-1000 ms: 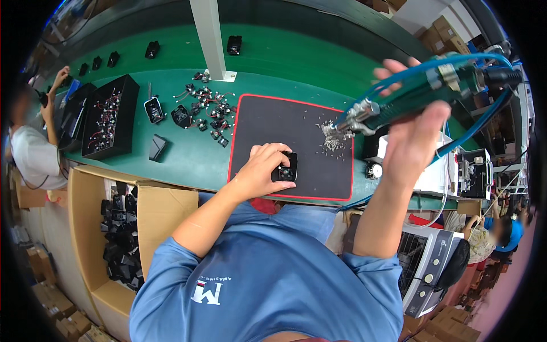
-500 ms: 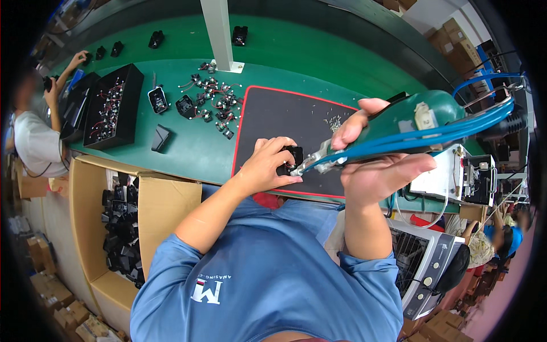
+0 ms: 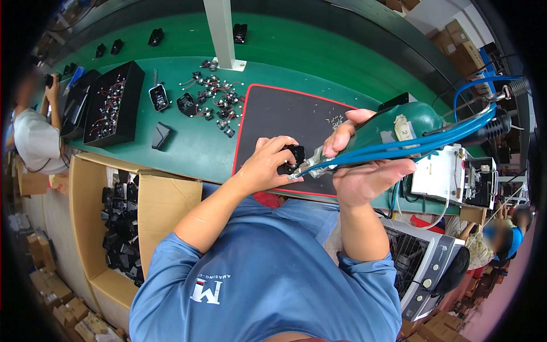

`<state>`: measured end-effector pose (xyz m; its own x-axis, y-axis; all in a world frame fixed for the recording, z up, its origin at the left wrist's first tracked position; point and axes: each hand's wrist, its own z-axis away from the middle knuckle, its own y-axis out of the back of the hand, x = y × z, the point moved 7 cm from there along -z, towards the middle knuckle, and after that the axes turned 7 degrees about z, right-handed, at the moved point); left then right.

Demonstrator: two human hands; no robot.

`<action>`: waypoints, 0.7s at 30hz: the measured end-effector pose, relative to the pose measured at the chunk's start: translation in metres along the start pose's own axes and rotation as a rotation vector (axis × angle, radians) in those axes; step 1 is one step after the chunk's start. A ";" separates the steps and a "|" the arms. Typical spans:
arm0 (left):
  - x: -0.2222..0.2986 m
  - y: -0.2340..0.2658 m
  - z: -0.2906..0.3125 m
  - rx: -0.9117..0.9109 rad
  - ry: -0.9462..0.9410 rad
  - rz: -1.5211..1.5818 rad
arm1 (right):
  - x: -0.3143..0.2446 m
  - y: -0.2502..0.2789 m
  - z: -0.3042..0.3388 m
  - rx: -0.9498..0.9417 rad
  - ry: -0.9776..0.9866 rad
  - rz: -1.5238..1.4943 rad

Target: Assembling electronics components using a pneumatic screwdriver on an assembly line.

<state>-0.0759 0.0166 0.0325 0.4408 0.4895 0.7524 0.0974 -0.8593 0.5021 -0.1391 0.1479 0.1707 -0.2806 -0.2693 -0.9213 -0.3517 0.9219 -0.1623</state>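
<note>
Left hand (image 3: 261, 165): we pin a black housing (image 3: 295, 154) | right hand (image 3: 360, 183): we grip a green driver (image 3: 423, 117) | tip at the housing

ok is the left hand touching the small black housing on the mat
Touching: the head view shows the left hand around the small black housing, a fingertip lying over it with no gap visible

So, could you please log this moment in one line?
left hand: holds black housing; right hand: holds green tool; tool tip: at housing
</note>
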 end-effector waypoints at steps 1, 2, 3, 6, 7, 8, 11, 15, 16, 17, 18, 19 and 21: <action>0.000 0.000 0.000 0.005 0.004 0.005 | 0.001 0.001 0.000 -0.001 -0.005 -0.031; -0.001 0.000 0.000 0.005 0.005 0.005 | 0.002 0.001 0.000 -0.002 -0.009 -0.062; -0.003 0.000 0.000 0.012 0.007 0.012 | 0.003 0.001 0.000 -0.003 -0.009 -0.062; -0.005 0.000 0.001 0.011 0.018 0.016 | 0.006 0.001 0.001 0.001 -0.012 -0.082; -0.006 0.000 0.002 0.001 0.024 0.015 | 0.008 0.001 0.002 -0.010 -0.009 -0.091; -0.007 -0.001 0.003 0.001 0.022 0.015 | 0.010 0.001 0.003 -0.020 -0.006 -0.100; -0.009 -0.003 0.003 0.009 0.000 -0.022 | 0.017 0.001 0.005 -0.061 -0.002 -0.282; -0.006 -0.003 0.002 0.004 0.019 -0.014 | 0.014 0.000 0.000 -0.061 -0.051 -0.063; -0.009 -0.001 0.004 0.016 0.067 0.002 | 0.004 -0.004 -0.005 -0.064 -0.045 -0.059; -0.009 0.000 0.004 0.014 0.063 0.002 | -0.007 -0.006 -0.010 -0.060 -0.039 -0.053; -0.007 0.001 0.004 -0.005 0.034 -0.003 | -0.018 -0.006 -0.016 -0.096 0.019 -0.224; -0.004 0.000 0.004 -0.020 0.007 -0.004 | -0.039 -0.008 -0.022 -0.081 0.070 -0.274; -0.005 0.002 0.004 0.006 0.024 0.061 | -0.063 -0.011 -0.031 -0.147 0.111 -0.325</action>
<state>-0.0746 0.0126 0.0283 0.4243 0.4397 0.7916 0.0766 -0.8885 0.4525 -0.1457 0.1463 0.2417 -0.2258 -0.5773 -0.7846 -0.5608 0.7357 -0.3799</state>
